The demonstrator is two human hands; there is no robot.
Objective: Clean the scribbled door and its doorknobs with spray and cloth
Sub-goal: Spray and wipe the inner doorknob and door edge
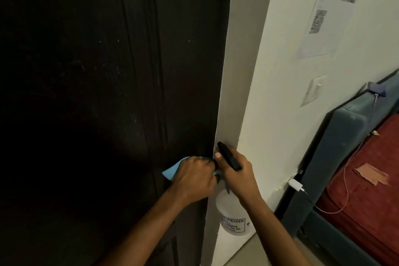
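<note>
A dark brown panelled door (97, 71) fills the left of the head view, with faint pale marks on its surface. My left hand (195, 176) presses a light blue cloth (172, 168) against the door near its right edge; the doorknob is hidden under the hand and cloth. My right hand (237, 173) grips the black trigger head of a clear spray bottle (231, 216), which hangs beside the door edge with its nozzle pointing up and left. The two hands almost touch.
A white wall (291, 93) with a paper notice (323, 13) and a light switch (314, 89) stands to the right. A bed with a teal frame (336, 157) and red cover (371, 190) lies at the right, with a white charger (295, 185) and cable.
</note>
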